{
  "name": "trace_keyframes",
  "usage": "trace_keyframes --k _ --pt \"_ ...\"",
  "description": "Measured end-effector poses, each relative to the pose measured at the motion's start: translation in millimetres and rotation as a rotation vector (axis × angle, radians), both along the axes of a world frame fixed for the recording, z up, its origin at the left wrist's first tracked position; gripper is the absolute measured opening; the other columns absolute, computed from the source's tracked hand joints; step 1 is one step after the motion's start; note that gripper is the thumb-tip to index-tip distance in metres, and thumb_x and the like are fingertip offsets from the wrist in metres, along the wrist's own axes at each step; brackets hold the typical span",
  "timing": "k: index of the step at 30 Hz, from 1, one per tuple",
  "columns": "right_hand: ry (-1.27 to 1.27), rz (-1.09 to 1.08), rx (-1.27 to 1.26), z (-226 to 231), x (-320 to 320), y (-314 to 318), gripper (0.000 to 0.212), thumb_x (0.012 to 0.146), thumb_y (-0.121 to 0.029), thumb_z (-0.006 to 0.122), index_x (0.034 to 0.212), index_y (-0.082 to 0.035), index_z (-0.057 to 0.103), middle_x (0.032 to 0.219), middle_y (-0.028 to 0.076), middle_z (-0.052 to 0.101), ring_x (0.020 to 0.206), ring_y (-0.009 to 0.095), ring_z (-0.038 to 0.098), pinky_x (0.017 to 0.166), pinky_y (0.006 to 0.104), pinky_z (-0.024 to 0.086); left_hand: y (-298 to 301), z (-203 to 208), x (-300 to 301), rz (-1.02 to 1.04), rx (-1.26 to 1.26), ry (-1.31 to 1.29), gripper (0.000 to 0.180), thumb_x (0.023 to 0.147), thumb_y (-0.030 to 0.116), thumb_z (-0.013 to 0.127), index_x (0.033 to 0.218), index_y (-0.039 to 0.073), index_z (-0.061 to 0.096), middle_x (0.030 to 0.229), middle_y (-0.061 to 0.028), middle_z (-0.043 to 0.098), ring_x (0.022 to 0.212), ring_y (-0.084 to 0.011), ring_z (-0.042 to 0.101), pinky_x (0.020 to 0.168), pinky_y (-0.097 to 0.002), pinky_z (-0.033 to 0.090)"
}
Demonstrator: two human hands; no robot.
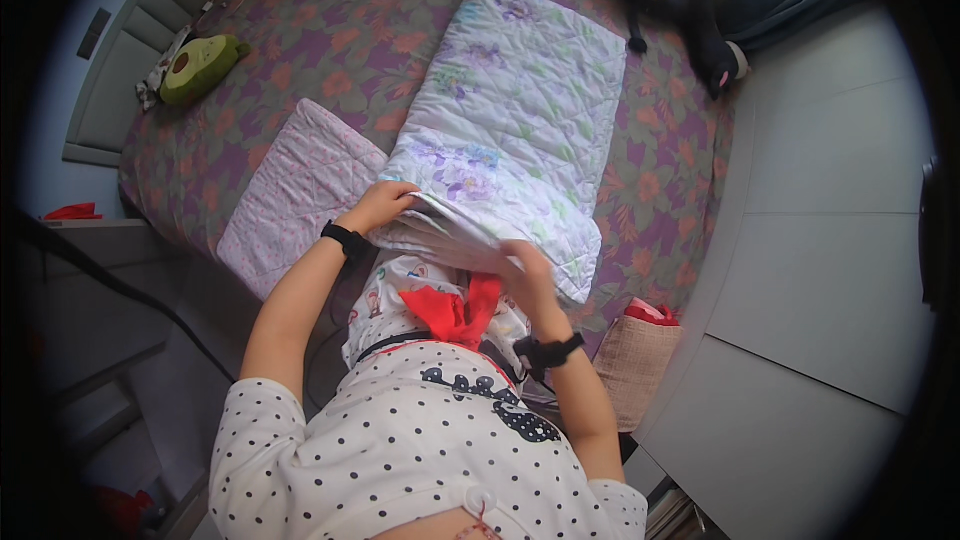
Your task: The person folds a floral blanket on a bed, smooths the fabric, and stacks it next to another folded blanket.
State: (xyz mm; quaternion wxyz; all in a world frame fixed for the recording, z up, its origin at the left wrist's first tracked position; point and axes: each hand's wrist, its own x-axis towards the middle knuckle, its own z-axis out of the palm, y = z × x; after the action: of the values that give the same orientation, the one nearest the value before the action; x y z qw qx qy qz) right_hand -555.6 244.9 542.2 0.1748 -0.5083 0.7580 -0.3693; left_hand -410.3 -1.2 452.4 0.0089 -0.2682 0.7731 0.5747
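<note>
A white quilt (535,90) with purple and green flowers lies folded in a long rectangle on the bed, its near edge toward my body. My left hand (388,204) grips the near left corner of this quilt, fingers closed on the cloth. At the near edge, farther right, my right hand (527,265) is at the quilt's folds; motion smears it and its fingers are hard to read. A smaller pink-patterned quilted piece (300,180) lies folded to the left, partly beneath the white quilt.
The bed has a purple, grey and orange floral cover (345,20). An avocado plush (203,70) lies at the far left, a black plush toy (690,20) at the far right. White cabinets (820,200) flank the right side. A beige woven bag (635,365) stands beside them.
</note>
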Motion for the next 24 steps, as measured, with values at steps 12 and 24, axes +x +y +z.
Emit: trace_keyframes --k 12,24 --pt "0.657 0.431 0.373 -68.4 56.2 -118.4 0.011 0.071 -0.012 0.052 0.081 -0.007 0.054 0.08 0.008 0.059 0.072 0.019 0.059 0.054 0.0306 0.046 3.4 9.7 47.3 0.148 -0.511 0.118 0.03 0.063 0.012 0.057 0.092 0.008 0.06 0.097 -0.0083 0.054 0.096 -0.0262 0.049 0.084 -0.0343 0.039" --pt "0.741 0.617 0.24 -51.8 50.4 -101.0 0.024 0.066 -0.016 0.052 0.086 -0.004 0.052 0.074 0.003 0.047 0.07 0.017 0.05 0.053 0.028 0.043 7.3 13.9 41.0 0.098 -0.735 0.161 0.029 0.063 0.001 0.058 0.089 0.013 0.063 0.078 -0.0053 0.05 0.075 -0.022 0.053 0.063 -0.0325 0.045"
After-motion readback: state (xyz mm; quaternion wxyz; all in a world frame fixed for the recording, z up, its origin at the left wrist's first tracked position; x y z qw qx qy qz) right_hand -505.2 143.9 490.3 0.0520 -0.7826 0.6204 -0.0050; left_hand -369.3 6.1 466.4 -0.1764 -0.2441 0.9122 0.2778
